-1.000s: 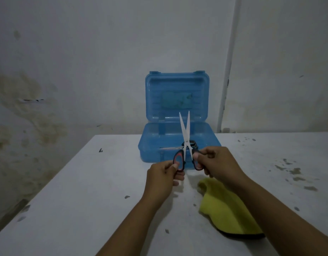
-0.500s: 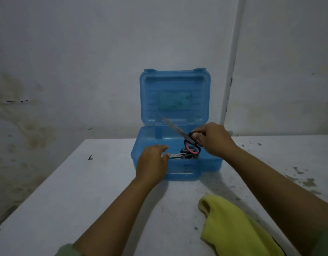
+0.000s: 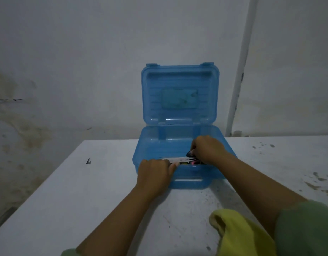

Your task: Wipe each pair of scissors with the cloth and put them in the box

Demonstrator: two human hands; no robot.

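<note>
A translucent blue box (image 3: 179, 143) stands on the white table with its lid upright. Inside it lie scissors (image 3: 179, 160), blades pointing left, with dark and pink handles at the right. My right hand (image 3: 208, 149) reaches into the box, fingers curled round the scissor handles. My left hand (image 3: 155, 174) rests on the box's front left rim, fingers curled over the edge near the blade tips. A yellow cloth (image 3: 240, 235) lies on the table at the lower right, beside my right forearm.
The white table (image 3: 104, 200) ends at its left edge and back edge, close to a stained wall. A white pipe (image 3: 239, 80) runs down the wall behind the box. Dark specks mark the table at the right.
The scissors went from upright in both hands, to tilted over the box, to lying flat inside it. My left hand moved to the box's front rim.
</note>
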